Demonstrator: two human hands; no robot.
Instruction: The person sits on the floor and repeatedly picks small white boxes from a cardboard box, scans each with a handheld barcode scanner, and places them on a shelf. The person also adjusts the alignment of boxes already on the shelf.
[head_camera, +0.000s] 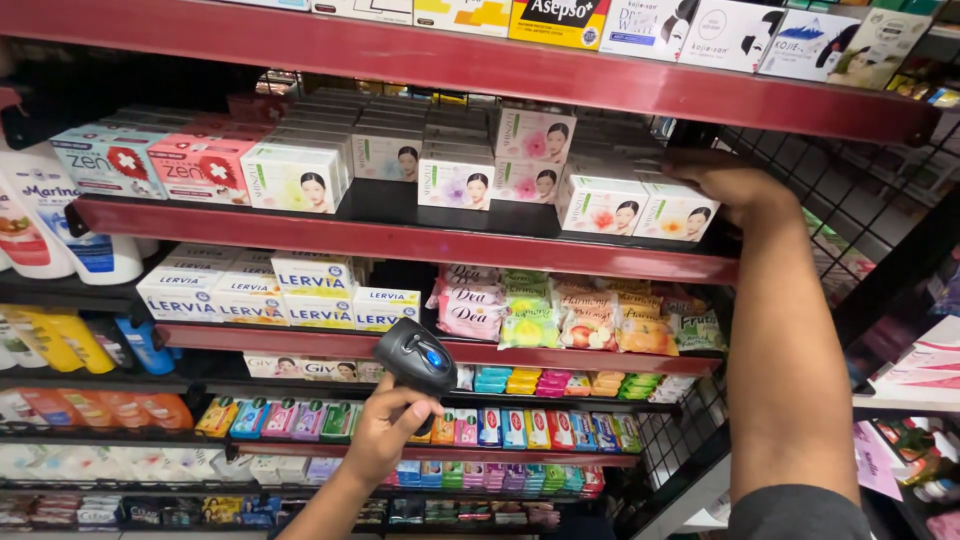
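My left hand grips a black handheld barcode scanner with a blue button, its head pointing up toward the red shelves. My right hand is raised far to the right and rests on top of the white soap boxes at the right end of a red shelf; its fingers are partly hidden behind the boxes. More white soap boxes with flower prints fill the same shelf to the left.
Below is a shelf of white boxes and colourful wrapped soaps, then rows of small bright soap bars. White lotion bottles stand at left. A black wire grid closes the right side.
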